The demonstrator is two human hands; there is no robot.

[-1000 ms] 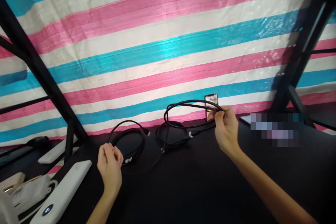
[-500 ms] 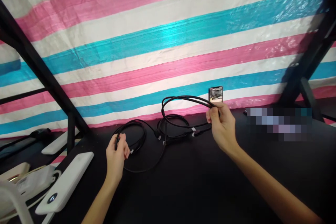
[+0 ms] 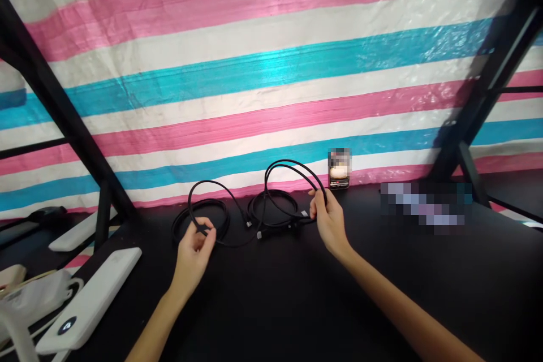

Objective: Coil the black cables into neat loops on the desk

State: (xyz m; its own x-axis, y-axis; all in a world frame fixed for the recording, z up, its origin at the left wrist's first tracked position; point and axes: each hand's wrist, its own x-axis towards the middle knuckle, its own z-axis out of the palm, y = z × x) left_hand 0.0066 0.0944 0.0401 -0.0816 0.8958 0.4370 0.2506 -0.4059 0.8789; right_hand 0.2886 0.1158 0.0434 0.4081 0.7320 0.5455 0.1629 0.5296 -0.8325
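On my head feed, I have the left hand [image 3: 195, 246] with thumb and fingers closed on a strand of black cable [image 3: 288, 160], low over the bench [image 3: 275, 305]. My right hand [image 3: 331, 220] grips the cable's gathered loops, which arch up beside its fingers, in front of the striped sheet [image 3: 271, 73]. Compared with half a second ago, the hands have come closer together, and the loops stand narrower and more rounded. The right hand now sits clear of the phone [image 3: 339, 169], whose lower part it covered then. A left coil [image 3: 228, 215] and a right coil [image 3: 274, 190] still lie on the bench between and behind the hands.
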